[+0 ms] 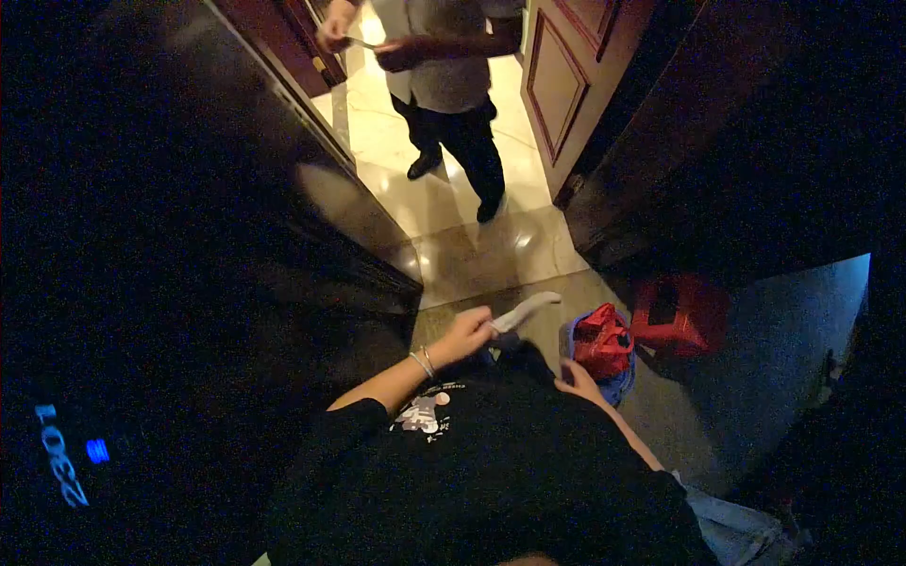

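My left hand point(467, 334), with a bracelet at the wrist, is closed around one end of a slim white curved thing point(528, 309). Its free end points to the right and away from me; the dim light does not show its kind. Lower and to the right, my right hand point(580, 384) hangs beside a blue-rimmed bin point(618, 385). Its visible fingers look apart, and I make out nothing in them. A crumpled red plastic bag point(604, 344) fills the top of the bin.
A person point(439, 66) stands ahead in the lit doorway, a thin item between their hands. A panelled door point(562, 80) stands open at the right, and a dark door or wall point(349, 208) flanks the left. A red box-like container point(679, 311) sits beyond the bin.
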Demonstrator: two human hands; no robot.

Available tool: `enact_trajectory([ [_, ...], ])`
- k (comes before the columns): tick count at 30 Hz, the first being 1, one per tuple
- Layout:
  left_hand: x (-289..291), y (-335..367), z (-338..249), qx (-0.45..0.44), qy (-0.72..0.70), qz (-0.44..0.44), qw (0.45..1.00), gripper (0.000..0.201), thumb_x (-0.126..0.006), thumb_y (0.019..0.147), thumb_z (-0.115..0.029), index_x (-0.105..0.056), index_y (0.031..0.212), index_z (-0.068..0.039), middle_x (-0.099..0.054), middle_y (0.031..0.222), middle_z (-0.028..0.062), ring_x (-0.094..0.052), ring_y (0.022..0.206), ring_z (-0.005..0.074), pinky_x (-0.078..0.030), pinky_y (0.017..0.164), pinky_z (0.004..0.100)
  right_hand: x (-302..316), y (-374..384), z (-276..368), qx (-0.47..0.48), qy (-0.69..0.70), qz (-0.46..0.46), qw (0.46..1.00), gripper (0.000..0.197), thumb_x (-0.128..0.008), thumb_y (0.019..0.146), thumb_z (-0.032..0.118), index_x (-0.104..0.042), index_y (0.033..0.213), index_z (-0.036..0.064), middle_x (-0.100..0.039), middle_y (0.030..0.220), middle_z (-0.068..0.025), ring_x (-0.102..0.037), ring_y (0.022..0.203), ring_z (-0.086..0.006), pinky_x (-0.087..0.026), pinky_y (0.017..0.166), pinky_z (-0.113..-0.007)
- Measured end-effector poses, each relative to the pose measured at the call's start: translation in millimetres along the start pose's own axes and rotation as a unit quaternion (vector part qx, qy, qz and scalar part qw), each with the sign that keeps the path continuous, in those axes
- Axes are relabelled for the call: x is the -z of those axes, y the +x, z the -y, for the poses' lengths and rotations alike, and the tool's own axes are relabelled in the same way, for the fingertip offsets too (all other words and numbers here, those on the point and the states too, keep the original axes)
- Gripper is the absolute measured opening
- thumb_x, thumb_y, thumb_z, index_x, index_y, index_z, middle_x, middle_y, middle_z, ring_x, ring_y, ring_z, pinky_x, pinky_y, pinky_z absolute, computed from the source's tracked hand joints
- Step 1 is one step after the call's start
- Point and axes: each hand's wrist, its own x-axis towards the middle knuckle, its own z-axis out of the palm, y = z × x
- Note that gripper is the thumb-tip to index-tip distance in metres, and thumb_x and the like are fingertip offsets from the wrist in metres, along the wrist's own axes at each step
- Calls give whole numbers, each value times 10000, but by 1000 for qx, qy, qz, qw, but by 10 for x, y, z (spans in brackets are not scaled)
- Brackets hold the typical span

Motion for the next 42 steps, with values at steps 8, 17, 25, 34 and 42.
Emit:
enact_trajectory([
  [8,-520,1581,682,122,240,202,942,218,-558,712,-214,-537,889,-89,-546,652,59,-512,550,156,-399,520,261,-24,1607,-2850,82,105,0,991,239,-443,795,169,-541,959,26,-552,911,-165,-523,856,-306,-411,695,-378],
  [17,-3712,1155,-466,166,150,212,951,224,-546,752,-218,-496,802,-5,-510,642,84,-482,559,124,-381,518,251,2134,-378,-4079,154,-90,-213,961,141,-561,720,174,-599,816,77,-582,779,-100,-562,746,-273,-448,659,-364],
  [25,-4443,700,-1959,244,242,296,891,135,-553,740,-116,-532,792,7,-556,699,75,-499,629,73,-416,587,239,3423,-1437,-3348,186,-41,-143,971,153,-513,745,185,-613,780,74,-597,780,-116,-568,736,-281,-453,661,-363],
  [34,-1537,1988,-1370,259,94,180,944,175,-571,776,-141,-543,693,10,-490,629,-26,-422,596,47,-338,532,198,3475,-375,-1910,-32,78,-272,959,253,-489,809,154,-521,1037,51,-548,1010,-91,-518,924,-187,-397,813,-297],
  [42,-1585,2767,-871,168,176,319,916,228,-643,728,-229,-540,722,-25,-497,547,-5,-427,485,57,-341,461,206,2152,-379,-1940,-214,236,40,947,234,-443,836,134,-509,1040,42,-541,999,-64,-474,966,-140,-372,848,-289],
])
